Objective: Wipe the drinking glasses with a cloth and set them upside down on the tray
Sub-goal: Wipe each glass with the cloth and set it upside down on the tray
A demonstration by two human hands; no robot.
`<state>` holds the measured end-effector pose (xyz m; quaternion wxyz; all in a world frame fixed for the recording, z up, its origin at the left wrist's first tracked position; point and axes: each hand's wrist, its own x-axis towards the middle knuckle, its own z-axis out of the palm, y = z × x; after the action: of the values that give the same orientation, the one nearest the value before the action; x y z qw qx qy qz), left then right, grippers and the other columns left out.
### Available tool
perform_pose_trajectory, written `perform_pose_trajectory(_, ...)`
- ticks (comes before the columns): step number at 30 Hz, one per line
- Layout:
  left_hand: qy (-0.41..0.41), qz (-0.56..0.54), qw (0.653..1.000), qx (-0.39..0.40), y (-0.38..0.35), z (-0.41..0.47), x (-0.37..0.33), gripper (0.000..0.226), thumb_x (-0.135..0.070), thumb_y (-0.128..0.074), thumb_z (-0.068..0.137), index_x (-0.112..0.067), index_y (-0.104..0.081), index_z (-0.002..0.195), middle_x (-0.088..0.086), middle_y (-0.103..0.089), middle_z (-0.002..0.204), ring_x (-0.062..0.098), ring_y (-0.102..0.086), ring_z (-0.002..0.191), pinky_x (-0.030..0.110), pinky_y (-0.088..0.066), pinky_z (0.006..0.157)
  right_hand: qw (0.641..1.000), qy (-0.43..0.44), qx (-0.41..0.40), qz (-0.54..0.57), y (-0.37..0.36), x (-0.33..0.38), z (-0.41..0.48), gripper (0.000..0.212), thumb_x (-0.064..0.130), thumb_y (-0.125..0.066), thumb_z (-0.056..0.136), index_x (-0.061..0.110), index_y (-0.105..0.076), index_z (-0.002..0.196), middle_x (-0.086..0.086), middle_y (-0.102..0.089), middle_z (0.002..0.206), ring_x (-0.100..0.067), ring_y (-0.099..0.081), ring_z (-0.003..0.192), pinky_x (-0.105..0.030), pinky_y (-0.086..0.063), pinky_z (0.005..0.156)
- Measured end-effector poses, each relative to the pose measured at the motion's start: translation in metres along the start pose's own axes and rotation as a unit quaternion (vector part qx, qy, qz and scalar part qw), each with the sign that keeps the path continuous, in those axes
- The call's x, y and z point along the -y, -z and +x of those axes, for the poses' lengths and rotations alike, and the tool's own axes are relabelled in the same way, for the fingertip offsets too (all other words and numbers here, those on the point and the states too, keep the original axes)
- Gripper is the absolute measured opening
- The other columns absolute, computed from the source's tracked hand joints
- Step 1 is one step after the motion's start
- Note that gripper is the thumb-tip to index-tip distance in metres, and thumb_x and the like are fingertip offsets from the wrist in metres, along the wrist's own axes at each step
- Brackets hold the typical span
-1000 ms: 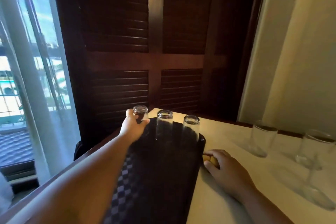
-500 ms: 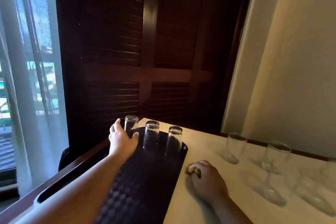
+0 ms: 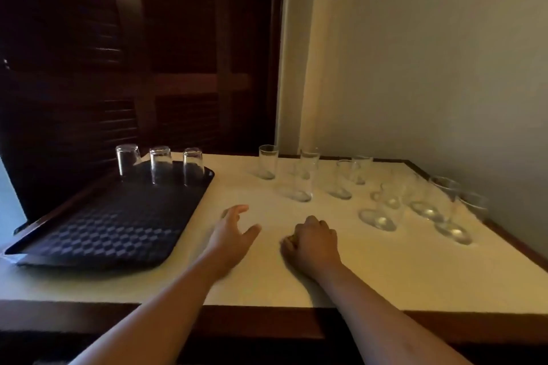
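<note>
I am holding my left hand [image 3: 234, 234] low over the counter [image 3: 267, 284], between the tray [image 3: 112, 231] on the left and my right hand [image 3: 314, 243]. Its fingers [image 3: 239, 210] are spreading wide and gripping nothing. I judge it is being kept free to take the next glass. My right hand is resting knuckles-up on the counter, its fingers curling tight round a small wad. Only a yellowish sliver of it is showing at the fingertips. I am taking that for the cloth [image 3: 292, 238], bunched in the palm so it is ready for wiping, though too little is showing to be sure.

Three inverted glasses [image 3: 161, 163] are standing mouth-down in a row along the far edge of the tray, close together but not touching. I am guessing the row is starting there so that later ones can fill in toward me. The upright glasses [image 3: 268, 163] are waiting mouth-up in a loose cluster on the right half of the counter, running from the far middle toward the right edge, well apart from the tray.

The glasses are looking clear and thin-walled, slightly tapered, with thick bases catching the light, and I am expecting them to feel slick. The tray is dark and rectangular with rounded corners, a raised rim and a cube-patterned lining, which I judge is giving the rims some grip. The counter is showing a pale, matte top edged in dark wood. A dark louvred door [image 3: 178, 115] is standing behind the tray, and a plain wall [image 3: 415, 68] behind the upright glasses.
</note>
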<state>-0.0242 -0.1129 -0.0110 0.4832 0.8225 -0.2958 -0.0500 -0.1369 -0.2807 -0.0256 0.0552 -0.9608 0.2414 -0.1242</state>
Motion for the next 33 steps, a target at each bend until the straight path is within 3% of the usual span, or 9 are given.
perform_pose_trajectory(3,0.022,-0.051,0.998,-0.012,-0.031,0.003,-0.011,0.055,-0.034,-0.071,0.093,-0.025,-0.049,0.142,-0.001,-0.041,0.147,0.016,-0.046,0.130,0.043,-0.049,0.106,0.999,-0.013,0.001,0.034,0.011,-0.025,-0.007,0.029,0.053,-0.053,0.096,0.028,-0.048,0.081,0.003,-0.040,0.094,-0.024,-0.049,0.096,-0.040,-0.034,0.083)
perform_pose_trajectory(8,0.037,-0.105,0.993,-0.025,-0.067,0.041,-0.020,0.066,-0.038,-0.074,0.091,-0.026,-0.042,0.147,0.005,-0.041,0.153,0.019,-0.045,0.135,0.039,-0.045,0.107,0.976,-0.074,-0.025,0.202,0.009,-0.038,0.014,0.026,0.027,-0.062,0.086,0.029,-0.037,0.081,0.004,-0.054,0.079,-0.021,-0.051,0.078,-0.040,-0.034,0.076)
perform_pose_trajectory(12,0.053,-0.150,0.987,-0.040,-0.096,0.090,-0.020,0.075,-0.037,-0.076,0.089,-0.026,-0.035,0.151,0.003,-0.043,0.155,0.018,-0.043,0.140,0.036,-0.040,0.110,0.962,-0.109,-0.051,0.244,0.000,-0.048,0.055,0.035,0.021,-0.066,0.077,0.031,-0.039,0.096,0.006,-0.052,0.095,-0.021,-0.048,0.092,-0.038,-0.031,0.077)
perform_pose_trajectory(15,0.041,-0.155,0.987,-0.028,-0.111,0.125,-0.018,0.084,-0.035,-0.078,0.087,-0.024,-0.030,0.154,0.001,-0.040,0.157,0.018,-0.040,0.143,0.038,-0.038,0.114,0.964,-0.137,-0.076,0.214,-0.008,-0.055,0.079,0.046,0.029,-0.066,0.075,0.030,-0.034,0.108,0.006,-0.036,0.111,-0.022,-0.037,0.106,-0.038,-0.031,0.086)
perform_pose_trajectory(18,0.025,-0.153,0.988,0.004,-0.125,0.163,-0.014,0.098,-0.035,-0.084,0.081,-0.028,-0.022,0.156,-0.002,-0.036,0.160,0.017,-0.037,0.144,0.045,-0.037,0.118,0.963,-0.156,-0.063,0.209,-0.011,-0.061,0.093,0.052,0.034,-0.070,0.073,0.027,-0.032,0.109,0.005,-0.031,0.112,-0.022,-0.035,0.107,-0.037,-0.032,0.091)
perform_pose_trajectory(21,0.012,-0.143,0.988,0.052,-0.136,0.190,-0.014,0.109,-0.039,-0.088,0.071,-0.037,-0.017,0.154,-0.007,-0.038,0.158,0.014,-0.037,0.144,0.047,-0.035,0.118,0.964,-0.140,-0.054,0.221,-0.016,-0.069,0.099,0.051,0.034,-0.072,0.074,0.025,-0.032,0.104,0.004,-0.037,0.108,-0.023,-0.041,0.101,-0.035,-0.033,0.082)
perform_pose_trajectory(27,-0.003,-0.115,0.991,0.065,-0.132,0.183,-0.013,0.072,-0.042,-0.082,0.074,-0.038,-0.044,0.136,-0.016,-0.060,0.126,0.007,-0.058,0.117,0.042,-0.049,0.107,0.945,-0.125,-0.109,0.283,-0.020,-0.070,0.096,0.051,0.027,-0.078,0.070,0.021,-0.036,0.098,0.002,-0.047,0.089,-0.014,-0.045,0.075,-0.028,-0.032,0.057)
perform_pose_trajectory(31,0.001,-0.114,0.992,0.045,-0.110,0.145,-0.017,0.070,-0.046,-0.072,0.085,-0.034,-0.040,0.147,-0.010,-0.057,0.118,0.010,-0.058,0.110,0.042,-0.050,0.103,0.933,-0.124,-0.139,0.308,-0.013,-0.067,0.086,0.048,0.016,-0.075,0.074,0.022,-0.036,0.101,0.001,-0.049,0.090,-0.015,-0.048,0.075,-0.022,-0.028,0.056)
perform_pose_trajectory(33,0.012,-0.150,0.988,0.033,-0.091,0.119,-0.015,0.061,-0.043,-0.069,0.091,-0.033,-0.042,0.145,-0.006,-0.056,0.119,0.015,-0.059,0.110,0.042,-0.052,0.100,0.946,-0.094,-0.137,0.278,-0.016,-0.061,0.080,0.044,0.016,-0.069,0.080,0.022,-0.040,0.112,0.001,-0.052,0.098,-0.018,-0.053,0.084,-0.022,-0.036,0.064)
